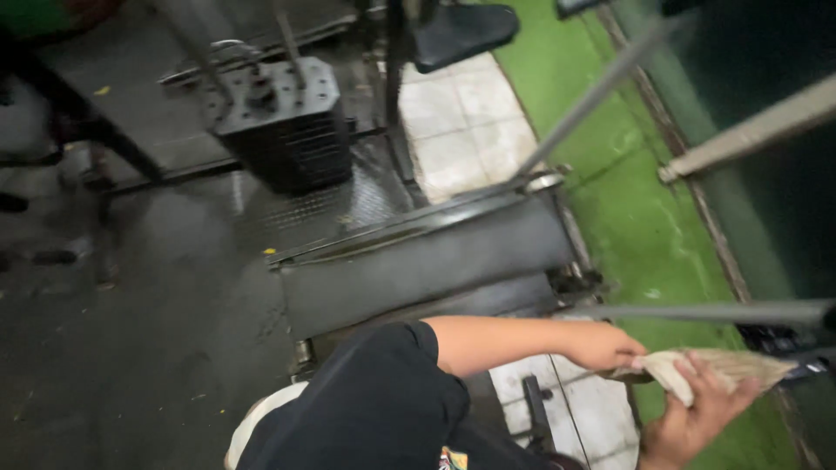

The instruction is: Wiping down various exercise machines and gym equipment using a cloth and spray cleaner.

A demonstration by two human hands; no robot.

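Head view, looking down over the person's own body in a gym-like room. The left hand (pixel 601 345), reaching across from a bare forearm below a black sleeve (pixel 383 396), has its fingers closed together on the near end of a pale, crumpled cloth (pixel 710 370). The right hand (pixel 697 413), entering from the lower edge, lies under the cloth with thumb and fingers curled up around its middle, so that the cloth is gripped by both hands. The cloth sits at lower right, just below a horizontal grey metal bar (pixel 697 312) and above the border between white floor tiles (pixel 601 409) and green flooring (pixel 644 226); its far end tapers toward a dark fitting at the right edge. Whether the cloth touches the bar cannot be told.

Beyond the arm stands a dark padded bench panel (pixel 418 265) on a metal frame, tilted away from the viewer. Farther back, at upper centre, is a black weight stack (pixel 283 130) with guide rods rising from its top. A slanted grey bar (pixel 601 91) runs from the frame toward the upper right. Left of the machine the floor is dark, wet-looking rubber matting (pixel 131 331), with a few small yellow specks.
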